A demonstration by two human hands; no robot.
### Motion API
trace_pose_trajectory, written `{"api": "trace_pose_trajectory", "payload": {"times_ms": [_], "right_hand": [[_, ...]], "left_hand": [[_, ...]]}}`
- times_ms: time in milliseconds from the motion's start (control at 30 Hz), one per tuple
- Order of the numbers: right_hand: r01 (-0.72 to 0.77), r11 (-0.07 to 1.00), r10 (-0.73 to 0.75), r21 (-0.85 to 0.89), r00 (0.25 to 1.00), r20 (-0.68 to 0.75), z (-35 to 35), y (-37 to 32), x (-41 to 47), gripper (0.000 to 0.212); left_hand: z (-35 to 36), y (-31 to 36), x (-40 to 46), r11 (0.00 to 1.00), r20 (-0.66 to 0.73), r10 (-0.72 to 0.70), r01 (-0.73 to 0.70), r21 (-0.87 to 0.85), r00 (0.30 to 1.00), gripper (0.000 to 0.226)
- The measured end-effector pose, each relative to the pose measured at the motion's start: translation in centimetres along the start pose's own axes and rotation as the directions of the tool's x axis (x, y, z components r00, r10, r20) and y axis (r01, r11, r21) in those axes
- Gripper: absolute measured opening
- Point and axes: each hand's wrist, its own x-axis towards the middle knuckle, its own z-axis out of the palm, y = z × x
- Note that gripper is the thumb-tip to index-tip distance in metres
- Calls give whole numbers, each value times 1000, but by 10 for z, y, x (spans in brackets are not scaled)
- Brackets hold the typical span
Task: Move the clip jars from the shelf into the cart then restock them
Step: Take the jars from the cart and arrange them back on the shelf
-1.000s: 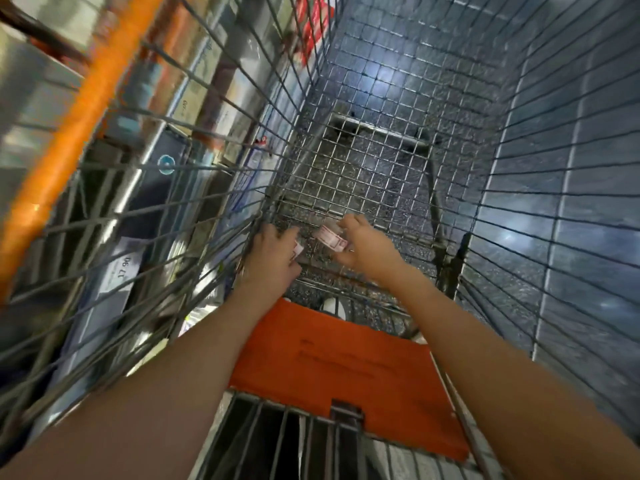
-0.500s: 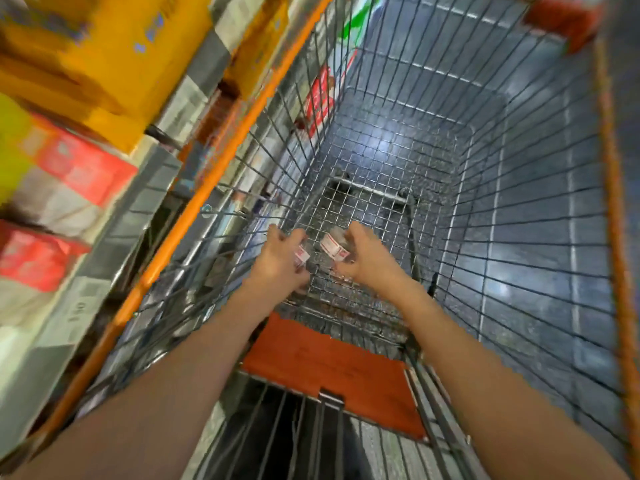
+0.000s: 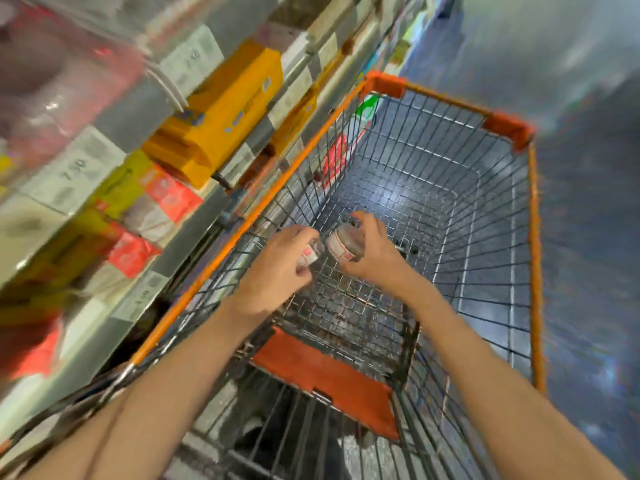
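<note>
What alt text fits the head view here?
Both hands hold small clip jars over a wire cart: the left hand grips one jar, the right hand another. Blurred shelves of boxes run along the left.

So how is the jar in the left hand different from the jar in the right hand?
The left jar is mostly hidden by the left hand curled round it; the right jar shows most of its side and top beside the right hand. The right jar's label band is plainly seen; the left jar shows only a corner of label. Both are small, clear, red-and-white labelled, held over the cart.
</note>
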Motion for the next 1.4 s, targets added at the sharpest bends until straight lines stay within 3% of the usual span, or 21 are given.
{"api": "trace_pose_trajectory", "payload": {"times_ms": [400, 667, 933, 1300, 1400], "right_hand": [[182, 936, -167, -301, 983, 77, -20, -77, -50, 84], [360, 875, -367, -324, 929, 43, -13, -151, -112, 84], [525, 759, -537, -386, 839, 86, -8, -233, -161, 80], [716, 575, -719, -397, 673, 172, 32, -337, -228, 79], [758, 524, -759, -388, 622, 191, 46, -364, -247, 74]], "left_hand": [[-81, 30, -65, 997, -163, 55, -64, -53, 985, 52], [-138, 39, -141, 997, -235, 80, -80, 10, 969, 58], [-202, 50, -216, 980, -334, 190, -158, 122, 923, 58], [-276, 45, -349, 971, -485, 190, -89, 223, 854, 61], [-292, 43, -384, 954, -523, 248, -111, 279, 816, 62]]}}
